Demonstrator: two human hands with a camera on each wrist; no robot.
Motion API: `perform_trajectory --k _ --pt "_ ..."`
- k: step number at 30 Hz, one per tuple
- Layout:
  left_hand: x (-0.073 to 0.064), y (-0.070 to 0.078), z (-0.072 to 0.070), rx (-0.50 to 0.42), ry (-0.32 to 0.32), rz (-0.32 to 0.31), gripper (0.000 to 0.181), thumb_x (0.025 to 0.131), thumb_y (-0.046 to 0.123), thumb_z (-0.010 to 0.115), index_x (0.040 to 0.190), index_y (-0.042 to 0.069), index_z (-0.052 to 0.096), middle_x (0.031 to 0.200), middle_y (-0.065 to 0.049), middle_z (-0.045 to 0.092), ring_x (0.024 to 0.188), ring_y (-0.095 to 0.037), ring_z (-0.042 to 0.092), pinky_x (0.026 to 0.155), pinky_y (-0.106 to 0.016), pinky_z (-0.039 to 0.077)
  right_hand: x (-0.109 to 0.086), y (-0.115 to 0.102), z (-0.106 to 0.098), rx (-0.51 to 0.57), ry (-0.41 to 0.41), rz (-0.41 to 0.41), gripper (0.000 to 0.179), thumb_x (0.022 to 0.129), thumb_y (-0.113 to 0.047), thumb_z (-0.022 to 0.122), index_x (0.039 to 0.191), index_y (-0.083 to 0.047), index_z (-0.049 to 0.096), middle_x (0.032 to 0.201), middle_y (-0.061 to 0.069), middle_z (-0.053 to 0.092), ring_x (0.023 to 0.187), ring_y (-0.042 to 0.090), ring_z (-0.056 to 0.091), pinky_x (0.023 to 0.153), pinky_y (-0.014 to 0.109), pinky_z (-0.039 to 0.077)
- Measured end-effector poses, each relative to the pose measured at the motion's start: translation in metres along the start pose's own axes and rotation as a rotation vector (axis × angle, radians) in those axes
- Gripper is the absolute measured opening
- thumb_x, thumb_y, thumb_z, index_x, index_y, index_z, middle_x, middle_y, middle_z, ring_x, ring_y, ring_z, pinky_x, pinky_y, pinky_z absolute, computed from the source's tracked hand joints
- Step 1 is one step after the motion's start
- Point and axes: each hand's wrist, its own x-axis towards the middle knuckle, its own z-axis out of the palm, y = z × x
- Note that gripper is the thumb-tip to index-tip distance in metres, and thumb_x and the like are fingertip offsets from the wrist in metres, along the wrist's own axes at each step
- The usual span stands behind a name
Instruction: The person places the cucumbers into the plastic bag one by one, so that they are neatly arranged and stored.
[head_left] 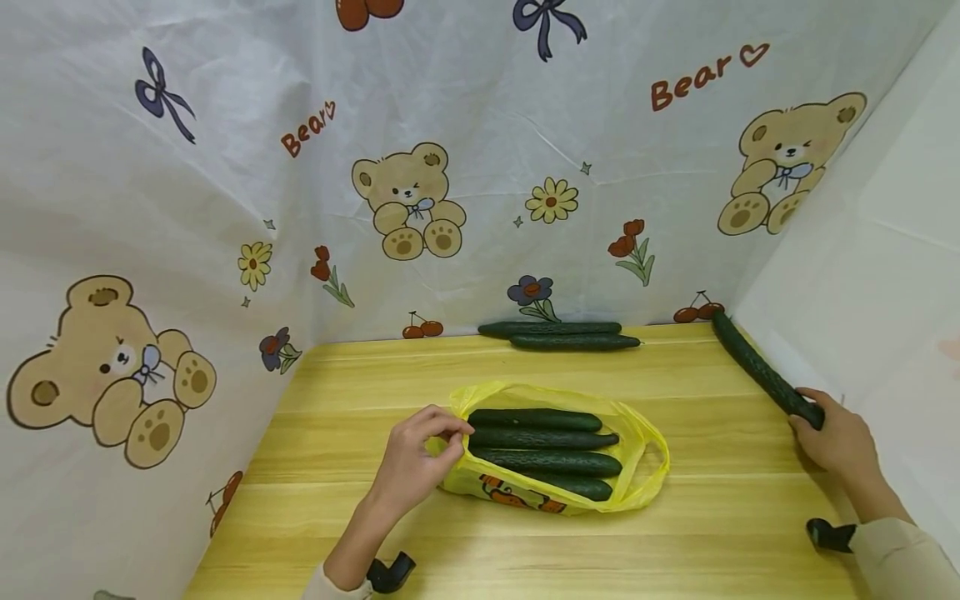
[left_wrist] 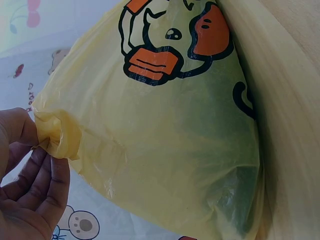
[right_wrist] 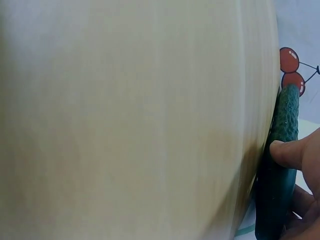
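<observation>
Head view: your left hand (head_left: 420,458) pinches the left rim of a yellow bag (head_left: 467,483) on the table (head_left: 525,558), four cucumbers (head_left: 546,462) inside; your right hand (head_left: 842,446) grips another cucumber (head_left: 761,371) by its near end, toward the table's right side. Two further cucumbers (head_left: 573,342) lie at the back.

The right hand (right_wrist: 311,165) comes in from the right and grips a dark green cucumber (right_wrist: 276,195), the thumb pressed across it and the other fingers (right_wrist: 302,200) partly hidden behind. The cucumber's far end is bumpy, its near part smoother and darker. It runs along the right edge of the pale, wood-grained worktop (right_wrist: 135,120), which spreads left and carries a soft shadow beside it. Beyond, on a whitish sheet (right_wrist: 300,25), two red printed cherries (right_wrist: 289,60) show, the nearer partly covered by the cucumber's tip.
</observation>
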Motion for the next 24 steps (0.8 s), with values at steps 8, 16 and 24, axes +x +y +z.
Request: perform_trajectory --k 8,16,24 --pt "0.0 0.0 -0.001 0.001 0.0 -0.003 0.032 0.094 -0.001 0.073 0.101 0.029 0.081 0.1 0.012 0.073 0.081 0.0 0.066 0.068 -0.023 0.058 0.001 0.0 -0.004 0.013 -0.035 0.044 0.066 0.112 -0.033 0.049 0.162 0.006 0.033 0.138 0.056 0.044 0.101 0.073 0.053 0.07 0.067 0.048" --pt "-0.001 -0.002 0.0 -0.011 0.004 0.007 0.033 0.094 -0.002 0.073 0.101 0.029 0.081 0.1 0.013 0.073 0.081 0.0 0.066 0.067 -0.025 0.058 -0.006 -0.008 -0.005 0.047 -0.037 0.085 0.068 0.112 -0.036 0.044 0.164 0.005 0.029 0.117 0.051 0.055 0.062 0.034 0.051 0.051 0.04 0.037" --pt "-0.001 -0.003 0.001 -0.015 0.007 0.015 0.032 0.094 -0.002 0.073 0.101 0.028 0.081 0.1 0.013 0.073 0.081 0.0 0.066 0.067 -0.024 0.058 -0.011 -0.009 -0.005 0.053 0.006 0.089 0.067 0.113 -0.036 0.042 0.166 0.002 0.029 0.098 0.036 0.06 0.057 0.026 0.043 0.048 0.038 0.034"
